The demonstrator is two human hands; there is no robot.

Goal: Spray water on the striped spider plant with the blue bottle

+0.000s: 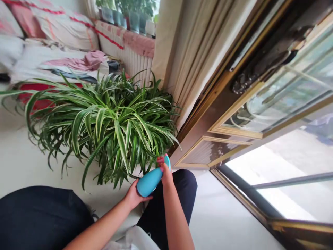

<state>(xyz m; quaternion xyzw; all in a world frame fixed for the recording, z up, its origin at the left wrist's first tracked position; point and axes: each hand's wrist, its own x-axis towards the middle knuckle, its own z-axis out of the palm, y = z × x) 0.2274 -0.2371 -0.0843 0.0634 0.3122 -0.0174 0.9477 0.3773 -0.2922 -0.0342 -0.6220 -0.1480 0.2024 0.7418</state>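
A light blue spray bottle [148,182] lies tilted between both my hands, its nozzle end toward a large spider plant [109,125] with long green and white striped leaves. My left hand [133,196] cups the bottle's rounded base from below. My right hand [165,170] is closed round the bottle's top, near a pink trigger part. The bottle's head almost touches the plant's nearest leaves. My knees in dark trousers [171,194] are under the hands.
The plant stands on a pale floor [23,163]. A brown wooden door frame with glass panes [234,114] and beige curtains [192,52] are to the right. Bedding [52,62], a white radiator [135,62] and potted plants on a sill [127,14] lie beyond.
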